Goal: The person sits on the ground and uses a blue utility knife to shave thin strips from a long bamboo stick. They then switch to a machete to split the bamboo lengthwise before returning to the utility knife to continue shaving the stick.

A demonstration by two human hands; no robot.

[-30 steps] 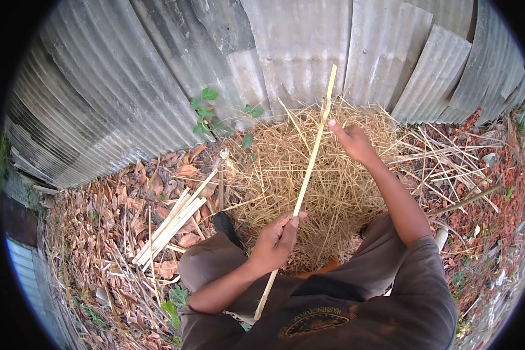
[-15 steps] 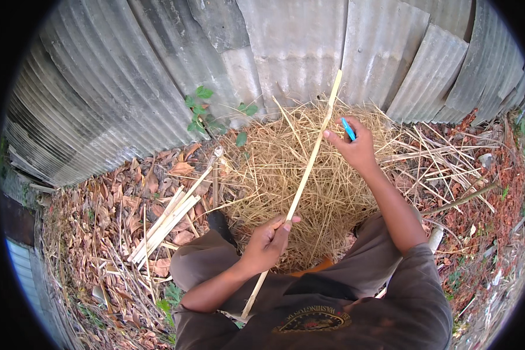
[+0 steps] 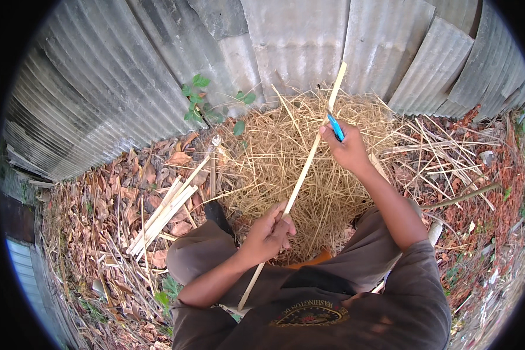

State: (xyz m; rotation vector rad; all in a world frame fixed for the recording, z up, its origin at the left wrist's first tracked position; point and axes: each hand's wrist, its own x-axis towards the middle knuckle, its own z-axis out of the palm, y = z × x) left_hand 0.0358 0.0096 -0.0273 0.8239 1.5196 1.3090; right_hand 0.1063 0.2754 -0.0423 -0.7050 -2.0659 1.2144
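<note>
A long, pale bamboo strip (image 3: 307, 166) slants across the middle, its lower end near my lap and its upper end in front of the metal sheets. My left hand (image 3: 266, 238) is closed round its lower half. Higher up, my right hand (image 3: 347, 146) grips a blue utility knife (image 3: 335, 127) by its handle. The knife's tip lies against or just over the strip; which of the two I cannot tell. Beneath the strip spreads a heap of thin straw-coloured shavings (image 3: 274, 157), between my legs.
A bundle of split bamboo strips (image 3: 166, 219) lies on dry leaves (image 3: 114, 216) at the left. Loose thin sticks (image 3: 443, 151) are scattered to the right. A corrugated metal fence (image 3: 297, 46) closes off the far side, with a green plant (image 3: 195, 99) at its foot.
My right hand has moved slightly left and down, bringing the knife from beside the strip onto or over it. My left hand has shifted a little, still holding the strip.
</note>
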